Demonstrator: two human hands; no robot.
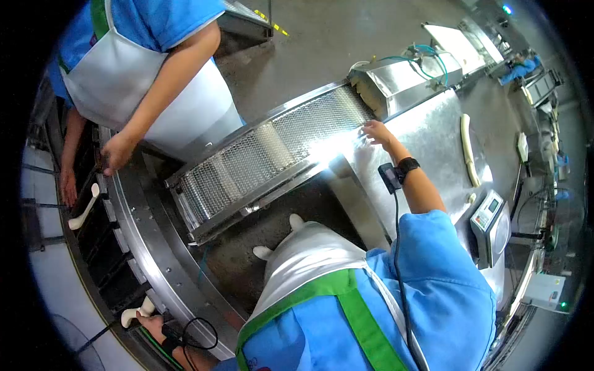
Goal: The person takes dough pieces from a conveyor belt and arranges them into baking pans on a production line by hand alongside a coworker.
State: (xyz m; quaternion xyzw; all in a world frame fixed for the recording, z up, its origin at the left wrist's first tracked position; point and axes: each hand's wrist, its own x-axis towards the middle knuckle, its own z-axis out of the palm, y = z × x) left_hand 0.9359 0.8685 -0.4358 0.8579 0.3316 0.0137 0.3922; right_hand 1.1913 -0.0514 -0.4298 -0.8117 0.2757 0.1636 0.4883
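Observation:
At the lower left, my left hand (150,324) has its fingers against a white dough-like piece (129,317) on the dark slatted track (111,275). My right hand (375,133) hovers by the upper end of the metal mesh conveyor (272,145), at its edge with the steel table (421,139); its fingers are slightly spread, and nothing shows in them. A long white roll (468,150) lies on that table, with a small white piece (471,198) near its lower end. Another curved white piece (85,207) rests on the track further up.
Across the track's upper end stands a person in a white apron (148,93), one hand (119,149) over the track. A digital scale (490,219) sits at the table's right side. A metal machine housing (405,80) with teal hoses adjoins the conveyor. A curved steel rim (145,238) borders the track.

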